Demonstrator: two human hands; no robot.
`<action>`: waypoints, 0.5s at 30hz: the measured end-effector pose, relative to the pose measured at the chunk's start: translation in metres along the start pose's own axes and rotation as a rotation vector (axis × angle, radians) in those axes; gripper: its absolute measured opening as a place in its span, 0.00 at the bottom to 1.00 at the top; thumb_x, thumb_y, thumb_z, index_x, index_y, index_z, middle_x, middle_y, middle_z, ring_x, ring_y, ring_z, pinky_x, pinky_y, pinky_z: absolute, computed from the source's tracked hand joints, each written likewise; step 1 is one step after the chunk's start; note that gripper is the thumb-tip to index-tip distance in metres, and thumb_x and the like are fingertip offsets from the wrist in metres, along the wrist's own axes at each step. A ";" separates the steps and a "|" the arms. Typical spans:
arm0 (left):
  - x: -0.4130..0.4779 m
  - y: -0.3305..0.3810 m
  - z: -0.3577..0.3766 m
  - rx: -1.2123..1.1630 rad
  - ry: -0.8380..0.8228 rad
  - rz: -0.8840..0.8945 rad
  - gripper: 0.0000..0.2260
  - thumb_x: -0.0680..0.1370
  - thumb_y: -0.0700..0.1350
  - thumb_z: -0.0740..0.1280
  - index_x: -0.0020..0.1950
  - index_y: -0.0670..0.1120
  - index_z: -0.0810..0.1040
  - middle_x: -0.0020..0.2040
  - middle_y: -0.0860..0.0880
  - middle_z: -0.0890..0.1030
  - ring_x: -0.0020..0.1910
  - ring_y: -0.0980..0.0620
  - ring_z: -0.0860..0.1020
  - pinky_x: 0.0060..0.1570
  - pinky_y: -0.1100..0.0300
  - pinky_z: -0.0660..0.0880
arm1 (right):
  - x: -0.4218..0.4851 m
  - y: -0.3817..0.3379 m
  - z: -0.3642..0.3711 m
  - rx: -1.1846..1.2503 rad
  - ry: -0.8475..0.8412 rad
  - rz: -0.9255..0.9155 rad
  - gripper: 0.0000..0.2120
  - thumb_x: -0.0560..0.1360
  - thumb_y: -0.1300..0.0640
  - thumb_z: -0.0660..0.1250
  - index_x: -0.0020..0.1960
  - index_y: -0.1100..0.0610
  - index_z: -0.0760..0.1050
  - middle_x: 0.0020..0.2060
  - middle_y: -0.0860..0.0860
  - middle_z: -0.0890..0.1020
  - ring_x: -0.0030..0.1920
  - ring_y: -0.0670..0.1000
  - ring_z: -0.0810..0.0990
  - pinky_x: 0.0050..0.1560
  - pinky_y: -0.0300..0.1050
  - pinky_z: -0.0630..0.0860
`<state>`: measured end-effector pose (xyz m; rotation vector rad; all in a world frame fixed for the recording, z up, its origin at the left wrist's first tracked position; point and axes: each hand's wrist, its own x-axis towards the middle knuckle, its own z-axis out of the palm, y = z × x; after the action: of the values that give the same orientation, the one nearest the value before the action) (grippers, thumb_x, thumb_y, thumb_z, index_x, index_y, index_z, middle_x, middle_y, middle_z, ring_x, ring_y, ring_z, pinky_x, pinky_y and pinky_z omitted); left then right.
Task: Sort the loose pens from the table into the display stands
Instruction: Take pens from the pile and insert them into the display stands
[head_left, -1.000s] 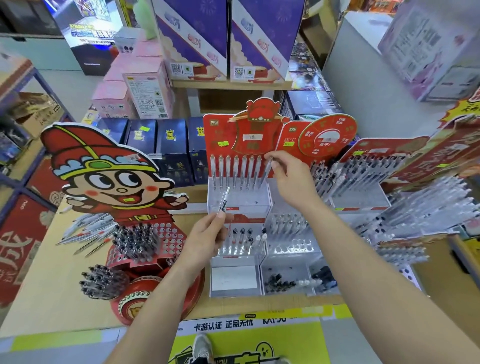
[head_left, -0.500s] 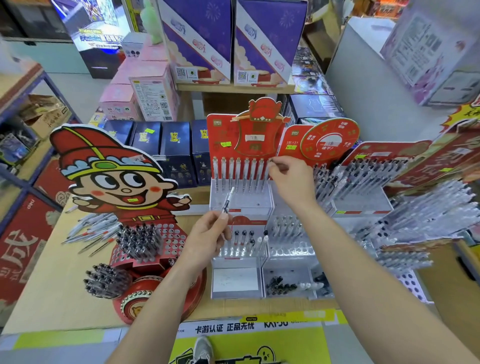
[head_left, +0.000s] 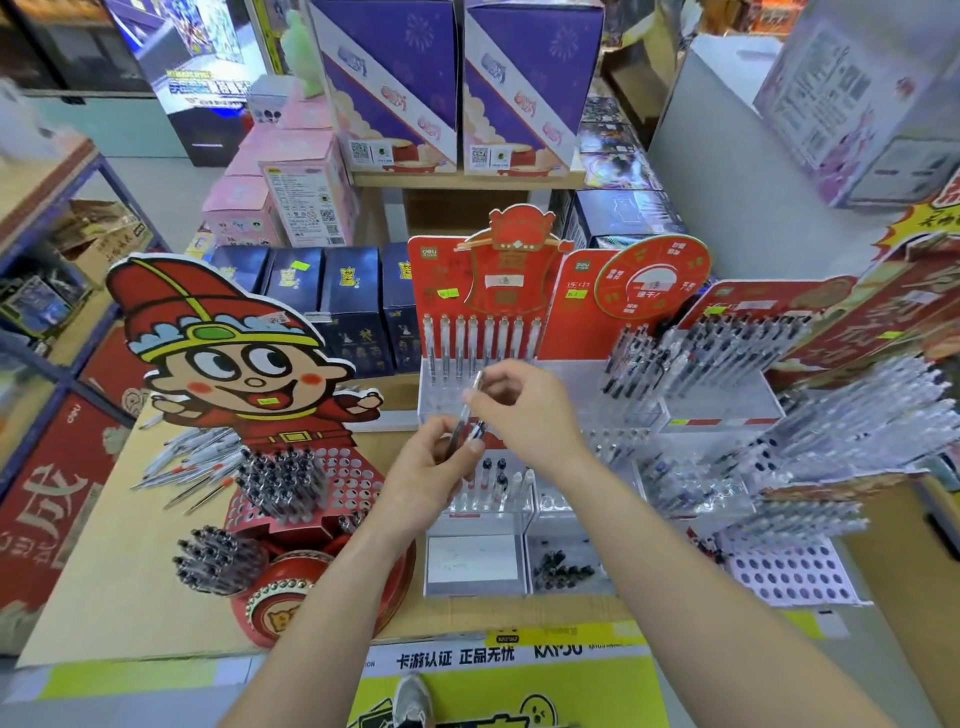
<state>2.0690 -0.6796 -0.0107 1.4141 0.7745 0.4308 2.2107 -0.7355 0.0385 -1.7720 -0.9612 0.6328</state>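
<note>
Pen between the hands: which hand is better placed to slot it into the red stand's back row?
Right, probably. The right hand pinches the pen by its upper end, just below the back row of the red stand; the left hand grips its lower end, farther off.

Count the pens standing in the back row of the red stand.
8 pens, upright side by side across the red stand's back row; blur could hide one.
</note>
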 end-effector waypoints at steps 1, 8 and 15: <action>-0.001 -0.001 -0.002 -0.005 -0.002 0.000 0.02 0.83 0.43 0.66 0.53 0.46 0.76 0.34 0.48 0.76 0.27 0.55 0.68 0.27 0.64 0.65 | 0.002 -0.002 -0.001 0.030 0.012 -0.007 0.02 0.76 0.57 0.73 0.45 0.51 0.81 0.36 0.45 0.84 0.39 0.43 0.82 0.45 0.42 0.80; -0.007 -0.007 -0.023 -0.027 0.065 -0.016 0.08 0.86 0.45 0.61 0.51 0.47 0.78 0.35 0.49 0.78 0.28 0.54 0.67 0.27 0.62 0.63 | 0.016 -0.016 -0.002 0.120 0.002 -0.097 0.05 0.79 0.60 0.69 0.50 0.50 0.79 0.38 0.50 0.84 0.42 0.54 0.83 0.47 0.51 0.82; -0.003 -0.003 -0.039 0.004 0.074 0.008 0.07 0.85 0.45 0.62 0.57 0.46 0.79 0.36 0.46 0.80 0.25 0.56 0.69 0.25 0.66 0.64 | 0.022 -0.025 0.020 0.064 0.029 -0.173 0.04 0.77 0.53 0.73 0.49 0.44 0.81 0.39 0.46 0.84 0.43 0.51 0.84 0.49 0.57 0.82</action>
<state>2.0391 -0.6540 -0.0122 1.4118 0.8307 0.4901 2.1997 -0.7019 0.0547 -1.6168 -1.0503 0.5211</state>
